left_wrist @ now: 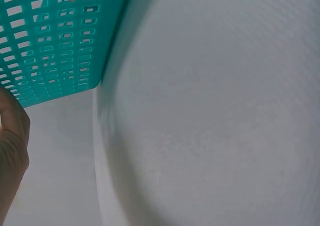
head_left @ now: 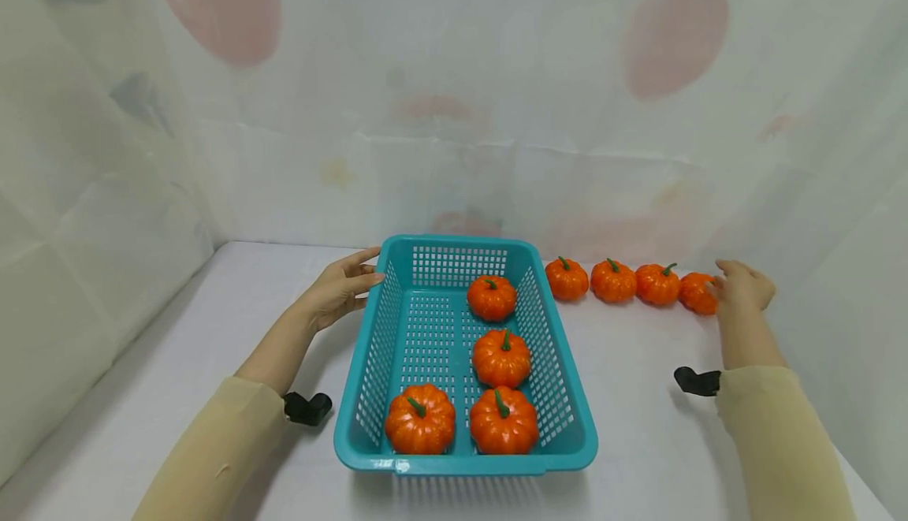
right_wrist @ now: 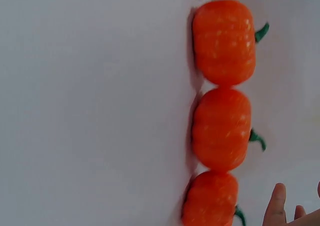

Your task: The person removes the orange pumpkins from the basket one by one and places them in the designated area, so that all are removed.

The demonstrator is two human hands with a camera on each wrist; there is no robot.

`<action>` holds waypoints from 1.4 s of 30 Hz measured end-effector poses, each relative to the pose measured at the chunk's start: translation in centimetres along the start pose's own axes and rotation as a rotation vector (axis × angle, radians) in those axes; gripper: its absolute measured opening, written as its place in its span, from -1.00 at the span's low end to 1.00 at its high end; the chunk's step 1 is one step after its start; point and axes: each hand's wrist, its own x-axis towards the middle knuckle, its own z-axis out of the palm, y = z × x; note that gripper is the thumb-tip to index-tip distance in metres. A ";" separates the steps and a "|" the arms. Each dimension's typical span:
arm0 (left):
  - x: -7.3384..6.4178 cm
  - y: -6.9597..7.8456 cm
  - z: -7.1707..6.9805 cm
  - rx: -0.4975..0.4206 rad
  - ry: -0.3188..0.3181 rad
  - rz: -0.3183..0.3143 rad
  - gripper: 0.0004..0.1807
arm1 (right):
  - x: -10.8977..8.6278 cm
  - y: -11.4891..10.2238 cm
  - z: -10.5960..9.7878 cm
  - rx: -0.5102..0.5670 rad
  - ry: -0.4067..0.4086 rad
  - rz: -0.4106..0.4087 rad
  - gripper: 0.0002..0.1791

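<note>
A turquoise plastic basket [head_left: 464,464] stands in the middle of the table. My left hand [head_left: 344,288] touches its left rim near the far corner, fingers extended and spread against that side; the left wrist view catches this hand at the perforated wall [left_wrist: 60,46]. To the right of the basket, my right hand [head_left: 741,288] is at the end of a row of orange toy pumpkins, beside the rightmost pumpkin [head_left: 697,294]. Extended fingers [right_wrist: 276,206] of that hand show in the right wrist view, close to the row, pinching nothing.
Inside the basket lie several orange pumpkins, one at the front left [head_left: 420,420] and the others along the right side. The row's leftmost pumpkin [head_left: 567,279] sits near the basket's far right corner. A white patterned curtain [head_left: 454,127] hangs behind the table.
</note>
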 end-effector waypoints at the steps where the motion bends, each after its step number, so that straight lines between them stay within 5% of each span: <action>1: 0.0 0.0 0.0 0.001 0.000 0.000 -0.17 | -0.3 0.1 0.3 -0.014 -0.030 -0.002 -0.78; 11: 0.0 -0.1 0.0 -0.015 -0.014 0.002 -0.16 | -5.6 1.7 2.8 -0.233 -0.417 -0.048 -0.74; 19: -0.1 0.0 0.0 -0.023 -0.010 0.009 -0.17 | -8.9 3.6 4.0 -0.273 -0.686 -0.107 -0.85; 31: 0.0 -0.1 0.0 -0.041 -0.022 0.023 -0.19 | -13.3 6.8 5.8 -0.582 -0.873 -0.243 -0.66; 42: -0.1 -0.2 0.1 -0.053 -0.022 0.021 -0.19 | -16.5 9.4 6.6 -0.636 -1.050 -0.251 -0.50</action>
